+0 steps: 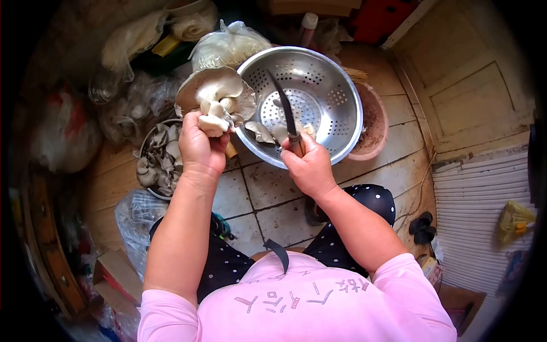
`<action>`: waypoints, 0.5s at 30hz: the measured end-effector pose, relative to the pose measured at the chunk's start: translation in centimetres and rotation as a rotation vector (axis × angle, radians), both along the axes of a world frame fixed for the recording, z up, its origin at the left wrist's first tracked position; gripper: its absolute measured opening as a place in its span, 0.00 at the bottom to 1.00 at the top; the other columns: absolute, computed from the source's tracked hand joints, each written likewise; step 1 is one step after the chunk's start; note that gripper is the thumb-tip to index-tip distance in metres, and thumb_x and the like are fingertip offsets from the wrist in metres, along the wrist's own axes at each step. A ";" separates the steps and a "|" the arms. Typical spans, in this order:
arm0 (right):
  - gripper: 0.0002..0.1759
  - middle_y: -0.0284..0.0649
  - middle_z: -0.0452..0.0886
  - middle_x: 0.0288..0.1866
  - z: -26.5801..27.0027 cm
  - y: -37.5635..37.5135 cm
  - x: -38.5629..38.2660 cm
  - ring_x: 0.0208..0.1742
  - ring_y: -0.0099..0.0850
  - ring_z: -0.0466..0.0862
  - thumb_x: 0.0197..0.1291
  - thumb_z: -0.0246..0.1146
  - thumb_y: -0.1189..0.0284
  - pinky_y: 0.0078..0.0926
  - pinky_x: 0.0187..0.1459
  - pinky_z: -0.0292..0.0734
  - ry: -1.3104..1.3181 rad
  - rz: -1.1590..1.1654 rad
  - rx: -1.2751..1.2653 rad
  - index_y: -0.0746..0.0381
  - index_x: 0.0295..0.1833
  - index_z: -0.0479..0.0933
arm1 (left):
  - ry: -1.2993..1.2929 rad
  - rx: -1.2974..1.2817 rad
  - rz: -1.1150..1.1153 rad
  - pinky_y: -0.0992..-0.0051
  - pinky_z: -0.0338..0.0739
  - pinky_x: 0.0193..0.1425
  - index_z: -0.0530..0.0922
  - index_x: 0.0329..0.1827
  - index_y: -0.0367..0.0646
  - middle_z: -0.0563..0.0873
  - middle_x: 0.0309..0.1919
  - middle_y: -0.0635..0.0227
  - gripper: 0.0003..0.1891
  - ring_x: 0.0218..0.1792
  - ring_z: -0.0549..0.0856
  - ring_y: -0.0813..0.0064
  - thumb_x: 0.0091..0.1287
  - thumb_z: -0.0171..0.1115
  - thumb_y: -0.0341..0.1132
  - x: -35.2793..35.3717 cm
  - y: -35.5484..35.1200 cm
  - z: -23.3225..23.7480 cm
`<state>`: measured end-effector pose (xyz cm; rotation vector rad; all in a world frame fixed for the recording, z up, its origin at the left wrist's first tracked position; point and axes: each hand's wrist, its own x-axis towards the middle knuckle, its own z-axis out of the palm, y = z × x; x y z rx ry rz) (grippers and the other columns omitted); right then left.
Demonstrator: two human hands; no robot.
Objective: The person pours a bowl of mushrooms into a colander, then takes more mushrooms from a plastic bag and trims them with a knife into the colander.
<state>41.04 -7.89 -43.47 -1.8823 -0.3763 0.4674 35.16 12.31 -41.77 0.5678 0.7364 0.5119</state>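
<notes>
My left hand [203, 145] grips a cluster of oyster mushrooms [219, 96], caps spread wide and stems turned toward me. In my right hand [310, 165] is a knife [283, 102] with a dark curved blade and a wooden handle; the blade points up and away over a metal colander [354, 122]. A few mushroom pieces [260, 132] lie in the near side of the colander. Left of my left wrist, a round container [149, 188] is full of mushrooms [162, 157]. The two hands are apart, and the blade is not touching the cluster.
A pink basin [376, 122] stands just right of the colander on the tiled floor [250, 196]. Behind are a filled clear plastic bag [225, 47] and a spray can [308, 28]. More bags [68, 131] crowd the left. A door [467, 85] borders the right side.
</notes>
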 end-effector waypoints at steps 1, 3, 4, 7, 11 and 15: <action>0.11 0.50 0.84 0.39 -0.1 -0.1 -0.1 0.43 0.45 0.85 0.55 0.62 0.72 0.35 0.46 0.78 -0.001 -0.001 0.001 0.66 0.42 0.76 | -0.001 0.001 -0.001 0.75 0.74 0.27 0.77 0.45 0.44 0.83 0.33 0.66 0.12 0.30 0.83 0.69 0.65 0.54 0.40 0.1 0.0 -0.1; 0.09 0.51 0.82 0.36 -0.1 -0.3 -0.4 0.41 0.50 0.82 0.54 0.62 0.72 0.39 0.44 0.77 -0.234 0.127 -0.106 0.64 0.39 0.74 | 0.027 0.031 -0.047 0.74 0.76 0.27 0.78 0.42 0.44 0.84 0.33 0.67 0.11 0.31 0.83 0.71 0.65 0.54 0.40 0.3 -0.1 -0.3; 0.10 0.52 0.80 0.34 0.0 -0.5 -0.4 0.39 0.53 0.80 0.52 0.63 0.72 0.44 0.41 0.76 -0.321 0.204 -0.126 0.63 0.39 0.74 | 0.065 0.052 -0.040 0.75 0.77 0.28 0.78 0.41 0.44 0.85 0.33 0.67 0.10 0.30 0.83 0.73 0.65 0.55 0.39 0.3 -0.2 -0.4; 0.10 0.51 0.79 0.35 0.5 -0.6 -0.5 0.39 0.54 0.79 0.52 0.63 0.72 0.47 0.41 0.75 -0.383 0.260 -0.115 0.63 0.39 0.73 | -0.001 0.116 -0.151 0.74 0.80 0.27 0.79 0.39 0.43 0.84 0.30 0.68 0.09 0.26 0.84 0.74 0.63 0.58 0.37 0.0 0.0 -0.3; 0.07 0.45 0.77 0.30 0.6 -0.8 -0.3 0.30 0.43 0.78 0.52 0.64 0.75 0.34 0.36 0.75 -0.417 0.246 -0.118 0.62 0.37 0.75 | -0.002 0.214 -0.193 0.72 0.82 0.31 0.77 0.44 0.40 0.85 0.33 0.67 0.08 0.29 0.85 0.75 0.66 0.56 0.34 -0.2 0.1 -0.7; 0.07 0.45 0.76 0.29 0.5 -0.9 -0.3 0.31 0.44 0.78 0.52 0.64 0.75 0.36 0.36 0.73 -0.462 0.275 -0.141 0.62 0.35 0.73 | -0.025 0.218 -0.231 0.73 0.83 0.31 0.77 0.43 0.39 0.85 0.32 0.67 0.08 0.27 0.85 0.75 0.66 0.57 0.32 -0.6 0.0 0.0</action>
